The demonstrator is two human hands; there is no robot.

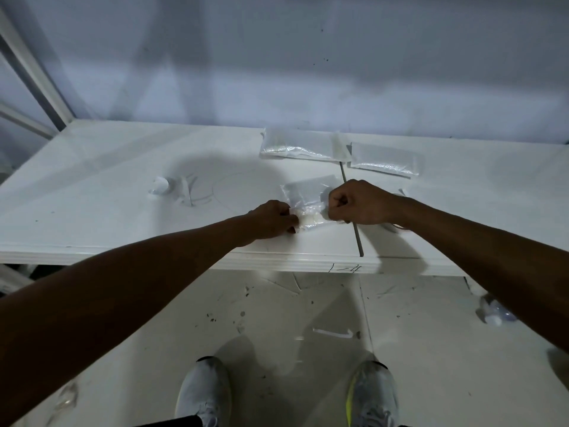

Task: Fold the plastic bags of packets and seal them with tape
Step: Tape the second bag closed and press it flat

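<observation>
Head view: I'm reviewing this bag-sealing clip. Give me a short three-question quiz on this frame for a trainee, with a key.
1. True or false: the left hand and the right hand are both on the same plastic bag.
2. How many other bags lie along the far side of the table?
3. The left hand's grip is: A) a pinch at the near left edge of the plastic bag; B) a flat palm on a far bag; C) hanging clear below the table.
Key: 1 true; 2 two; 3 A.
</observation>
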